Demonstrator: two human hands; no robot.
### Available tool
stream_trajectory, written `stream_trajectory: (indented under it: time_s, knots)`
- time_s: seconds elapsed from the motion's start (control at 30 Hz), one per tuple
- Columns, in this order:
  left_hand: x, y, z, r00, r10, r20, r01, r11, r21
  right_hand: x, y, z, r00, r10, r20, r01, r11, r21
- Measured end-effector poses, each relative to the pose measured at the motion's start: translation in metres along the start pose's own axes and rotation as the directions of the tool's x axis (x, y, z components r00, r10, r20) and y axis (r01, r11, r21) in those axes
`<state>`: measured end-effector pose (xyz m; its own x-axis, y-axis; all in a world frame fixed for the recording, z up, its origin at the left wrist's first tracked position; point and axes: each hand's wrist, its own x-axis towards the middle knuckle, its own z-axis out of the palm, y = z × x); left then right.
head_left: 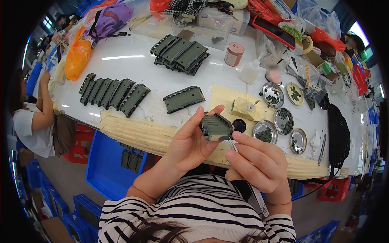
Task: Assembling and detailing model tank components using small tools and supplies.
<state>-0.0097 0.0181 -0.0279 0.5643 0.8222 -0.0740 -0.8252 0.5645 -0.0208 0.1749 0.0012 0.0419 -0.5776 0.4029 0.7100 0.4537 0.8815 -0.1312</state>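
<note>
Between the thumb and fingers of my left hand (186, 139) is a dark green molded plastic part (217, 126), held up over the table's front edge. My right hand (259, 160) pinches a pair of metal tweezers (256, 197), their tips touching the part's lower right corner. Whether the tips grip a small piece is too fine to tell. A similar green part (184, 99) lies alone just beyond my left hand. Right of my hands, round metal dishes (264, 133) hold small green pieces. Near them a cream-wrapped block (246, 108) has a thin stick or brush on it.
A row of green parts (114, 94) lies at left, and a stack (179, 54) farther back. A pink jar (234, 54), a squeeze bottle (249, 72) and a red-edged phone (274, 32) stand behind. A blue bin (106, 168) sits below the padded edge (133, 128). Another person (38, 117) sits at left.
</note>
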Motion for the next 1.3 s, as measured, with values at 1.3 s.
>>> stream_trajectory:
  time_s: [1.3]
  knots:
    - [0.006, 0.028, 0.007, 0.948, 0.066, 0.311, -0.203, 0.878, 0.434, -0.029, -0.019, 0.014, 0.987, 0.137, -0.087, -0.108, 0.955, 0.275]
